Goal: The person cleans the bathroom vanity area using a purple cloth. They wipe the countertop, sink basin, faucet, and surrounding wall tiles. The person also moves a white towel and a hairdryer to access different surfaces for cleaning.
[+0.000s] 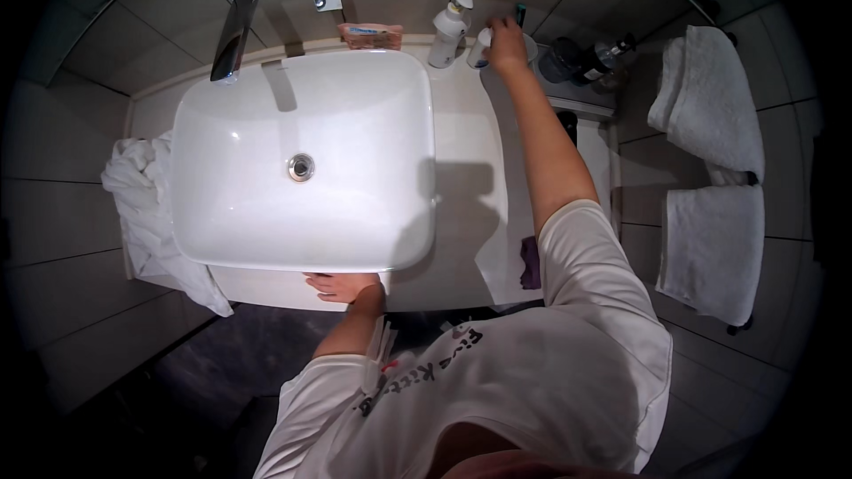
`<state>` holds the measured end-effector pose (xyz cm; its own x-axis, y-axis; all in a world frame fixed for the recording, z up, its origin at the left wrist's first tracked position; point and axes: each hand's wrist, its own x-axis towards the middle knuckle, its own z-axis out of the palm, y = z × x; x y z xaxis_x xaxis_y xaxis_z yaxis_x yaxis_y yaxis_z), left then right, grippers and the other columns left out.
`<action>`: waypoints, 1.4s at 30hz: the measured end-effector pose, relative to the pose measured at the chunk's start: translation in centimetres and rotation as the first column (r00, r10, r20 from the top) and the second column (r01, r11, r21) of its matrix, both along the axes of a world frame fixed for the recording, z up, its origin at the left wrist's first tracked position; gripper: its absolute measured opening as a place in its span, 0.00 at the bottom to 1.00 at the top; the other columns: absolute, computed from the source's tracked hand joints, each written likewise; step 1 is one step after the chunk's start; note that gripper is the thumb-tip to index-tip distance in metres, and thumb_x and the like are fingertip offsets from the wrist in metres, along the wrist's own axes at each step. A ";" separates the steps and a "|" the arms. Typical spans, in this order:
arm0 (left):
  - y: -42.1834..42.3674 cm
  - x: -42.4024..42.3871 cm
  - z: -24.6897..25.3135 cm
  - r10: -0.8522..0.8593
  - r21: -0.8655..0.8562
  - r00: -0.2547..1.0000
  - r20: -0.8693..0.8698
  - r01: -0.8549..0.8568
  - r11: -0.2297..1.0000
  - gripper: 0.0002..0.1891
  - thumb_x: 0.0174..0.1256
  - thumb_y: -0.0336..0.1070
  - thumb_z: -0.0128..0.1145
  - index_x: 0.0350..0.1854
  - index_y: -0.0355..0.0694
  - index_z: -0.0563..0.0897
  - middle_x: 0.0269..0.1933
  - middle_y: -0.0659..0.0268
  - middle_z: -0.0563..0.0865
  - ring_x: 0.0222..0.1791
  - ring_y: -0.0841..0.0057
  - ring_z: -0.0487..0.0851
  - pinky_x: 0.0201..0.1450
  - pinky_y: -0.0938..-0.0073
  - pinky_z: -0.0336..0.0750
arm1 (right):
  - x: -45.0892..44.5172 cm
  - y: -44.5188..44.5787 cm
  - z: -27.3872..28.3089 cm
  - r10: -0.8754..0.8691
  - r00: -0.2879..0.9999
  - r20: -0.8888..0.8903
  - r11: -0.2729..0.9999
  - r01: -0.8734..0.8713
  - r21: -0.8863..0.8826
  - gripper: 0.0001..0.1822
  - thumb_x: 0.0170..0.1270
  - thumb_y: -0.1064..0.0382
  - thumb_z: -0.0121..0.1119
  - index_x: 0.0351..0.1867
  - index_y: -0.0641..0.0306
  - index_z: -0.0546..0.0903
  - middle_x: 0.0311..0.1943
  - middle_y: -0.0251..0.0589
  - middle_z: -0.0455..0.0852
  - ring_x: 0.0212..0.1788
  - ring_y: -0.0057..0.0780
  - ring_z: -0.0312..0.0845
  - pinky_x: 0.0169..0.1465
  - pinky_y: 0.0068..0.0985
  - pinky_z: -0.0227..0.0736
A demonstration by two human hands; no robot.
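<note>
My right hand (508, 44) reaches to the back of the counter, beside a small white container (479, 50); its fingertips are partly hidden, so whether it grips the container cannot be told. Close to that hand stand a white pump bottle (448, 33) and a dark green-tipped item (520, 12). A clear cup (530, 48) shows partly behind the wrist. My left hand (343, 287) rests with fingers spread on the counter's front edge, just below the white ceramic sink (359, 213), holding nothing.
A chrome faucet (234, 33) overhangs the sink. A pink packet (371, 36) lies behind it. Crumpled white cloth (143, 193) is at the left. Dark bottles (592, 63) stand at the back right. White towels (715, 100) hang on the right wall. A purple item (530, 263) lies near my right sleeve.
</note>
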<state>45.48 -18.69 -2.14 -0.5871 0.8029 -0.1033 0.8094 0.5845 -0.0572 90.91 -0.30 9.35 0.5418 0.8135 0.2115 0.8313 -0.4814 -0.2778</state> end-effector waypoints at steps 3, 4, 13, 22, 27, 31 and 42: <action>0.0 -0.1 -0.2 -0.002 0.003 1.000 0.006 0.001 1.000 0.42 0.70 0.58 0.45 0.77 0.34 0.49 0.79 0.54 0.51 0.80 0.60 0.47 0.76 0.51 0.46 | -1.0 0.6 -0.4 -0.060 0.994 -0.094 0.993 0.069 0.092 0.31 0.39 0.69 0.78 0.51 0.59 0.80 0.54 0.47 0.75 0.58 0.49 0.74 0.59 0.39 0.74; -0.1 -0.1 -0.2 -0.002 0.010 1.000 0.017 0.002 1.000 0.43 0.69 0.58 0.45 0.77 0.34 0.49 0.79 0.54 0.51 0.80 0.60 0.46 0.76 0.51 0.45 | -1.2 0.8 -0.5 -0.081 0.989 -0.125 0.987 0.097 0.126 0.32 0.38 0.69 0.79 0.51 0.59 0.79 0.53 0.47 0.76 0.57 0.50 0.75 0.58 0.39 0.75; -0.1 -0.1 -0.3 -0.008 0.001 1.000 -0.008 0.008 1.000 0.43 0.69 0.58 0.46 0.77 0.34 0.48 0.79 0.55 0.51 0.80 0.60 0.46 0.76 0.51 0.45 | -2.0 0.5 1.1 -0.117 0.982 -0.151 0.993 0.119 0.004 0.33 0.39 0.70 0.79 0.52 0.57 0.79 0.57 0.47 0.73 0.61 0.48 0.73 0.60 0.39 0.77; 0.2 0.1 0.1 -0.001 -0.023 1.000 0.003 0.001 1.000 0.42 0.70 0.57 0.45 0.77 0.35 0.48 0.79 0.56 0.50 0.80 0.61 0.47 0.76 0.51 0.46 | -0.4 1.0 -0.3 -0.036 0.992 -0.122 0.998 0.042 0.045 0.34 0.37 0.71 0.79 0.51 0.60 0.78 0.52 0.48 0.78 0.55 0.52 0.77 0.57 0.41 0.76; 0.0 0.0 -0.3 -0.004 0.020 0.999 -0.045 0.005 1.000 0.41 0.70 0.57 0.46 0.77 0.36 0.49 0.79 0.57 0.52 0.79 0.62 0.49 0.75 0.53 0.48 | -0.7 1.8 -0.5 -0.051 0.988 -0.146 0.995 0.063 0.075 0.37 0.36 0.70 0.79 0.54 0.60 0.77 0.51 0.50 0.79 0.56 0.52 0.76 0.59 0.40 0.75; -0.1 -0.1 -0.5 -0.013 0.014 1.000 -0.022 0.014 1.000 0.41 0.71 0.56 0.44 0.77 0.36 0.49 0.80 0.57 0.50 0.79 0.61 0.48 0.76 0.50 0.47 | -0.9 1.4 -0.6 -0.068 0.993 -0.095 0.989 0.080 0.127 0.42 0.34 0.66 0.82 0.58 0.58 0.75 0.51 0.49 0.80 0.58 0.50 0.75 0.62 0.39 0.73; -0.1 0.1 0.0 -0.006 0.014 1.000 0.014 0.006 1.000 0.39 0.71 0.53 0.45 0.76 0.36 0.50 0.80 0.57 0.48 0.80 0.59 0.46 0.76 0.50 0.46 | -3.9 3.3 3.8 0.101 0.959 -0.266 0.978 -0.046 0.205 0.40 0.38 0.54 0.82 0.58 0.54 0.79 0.51 0.38 0.83 0.57 0.40 0.76 0.59 0.38 0.72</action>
<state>45.60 -18.79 -2.09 -0.5809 0.8078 -0.1000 0.8135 0.5804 -0.0374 87.05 3.04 13.11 0.5412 0.8111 0.2217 0.7410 -0.3354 -0.5817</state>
